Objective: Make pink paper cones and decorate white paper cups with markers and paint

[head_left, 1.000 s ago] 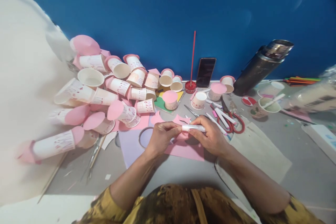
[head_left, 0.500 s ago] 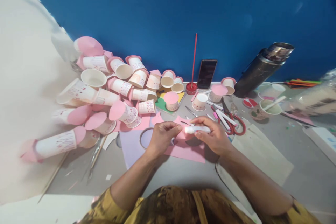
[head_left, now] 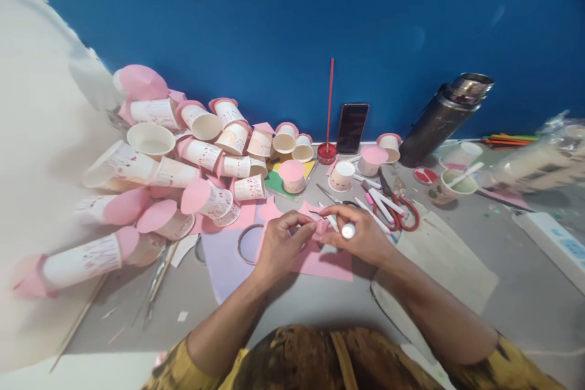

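My left hand point(head_left: 284, 242) is closed, pinching a small piece of pink paper point(head_left: 322, 226) between thumb and fingertips. My right hand point(head_left: 365, 236) is wrapped round a white tube point(head_left: 348, 230), whose round end faces me; its thumb and forefinger reach to the right side of the pink piece. Beneath both hands lies a pink paper sheet point(head_left: 326, 267), partly over a lilac sheet point(head_left: 223, 262). A roll of tape point(head_left: 242, 250) rests just left of my left hand. Past my fingers stands a small white paper cup point(head_left: 342, 177), upside down.
Many decorated paper cups with pink paper tops point(head_left: 201, 155) are piled on the left. Red-handled scissors point(head_left: 408, 213) and white markers point(head_left: 381, 206) lie to the right. A phone point(head_left: 353, 128) and a dark flask point(head_left: 441, 122) lean near the blue wall. A power strip point(head_left: 555, 244) is far right.
My right hand has turned the white tube from lying sideways to pointing its end at me, and its fingers have closed in on the pink piece. The view has shifted slightly right.
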Tool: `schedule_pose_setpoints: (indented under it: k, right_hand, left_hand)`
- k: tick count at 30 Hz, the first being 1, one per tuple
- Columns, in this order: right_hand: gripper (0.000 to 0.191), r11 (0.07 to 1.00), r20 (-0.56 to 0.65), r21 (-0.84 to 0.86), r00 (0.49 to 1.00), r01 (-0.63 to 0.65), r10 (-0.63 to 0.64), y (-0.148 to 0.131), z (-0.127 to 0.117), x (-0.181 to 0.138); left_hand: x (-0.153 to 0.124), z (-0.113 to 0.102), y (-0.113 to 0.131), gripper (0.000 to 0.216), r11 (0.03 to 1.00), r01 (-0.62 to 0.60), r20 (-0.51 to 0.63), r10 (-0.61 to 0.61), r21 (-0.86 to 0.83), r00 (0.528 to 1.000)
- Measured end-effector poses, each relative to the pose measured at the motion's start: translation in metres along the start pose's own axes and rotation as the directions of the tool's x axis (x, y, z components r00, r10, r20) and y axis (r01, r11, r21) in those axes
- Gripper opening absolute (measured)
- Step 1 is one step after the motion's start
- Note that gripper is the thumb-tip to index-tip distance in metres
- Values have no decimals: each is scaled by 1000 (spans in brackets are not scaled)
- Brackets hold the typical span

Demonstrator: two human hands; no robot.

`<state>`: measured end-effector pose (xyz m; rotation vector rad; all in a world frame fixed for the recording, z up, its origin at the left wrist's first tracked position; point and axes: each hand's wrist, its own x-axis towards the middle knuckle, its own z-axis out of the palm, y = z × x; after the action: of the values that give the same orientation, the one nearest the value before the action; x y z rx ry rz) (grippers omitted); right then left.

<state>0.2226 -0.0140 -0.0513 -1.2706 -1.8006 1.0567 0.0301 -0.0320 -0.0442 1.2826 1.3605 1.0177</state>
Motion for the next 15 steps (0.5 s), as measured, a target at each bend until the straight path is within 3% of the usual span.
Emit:
schedule_pose_setpoints:
  k: [4,10,15]
  right_hand:
    - [15,1000,47,-7,999,-24,25,1,5,-2]
    - [15,996,86,42,994,-73,69,-2,2,-2]
    - [13,991,101,85,990,-104,95,-3,-8,2]
  left_hand:
    - [1,0,-3,17,996,44,63,-40,-74,997]
    - [5,0,-4,23,993,74,176,-58,-89,983]
    - [6,-3,-6,34,988,125,192,-105,-95,976]
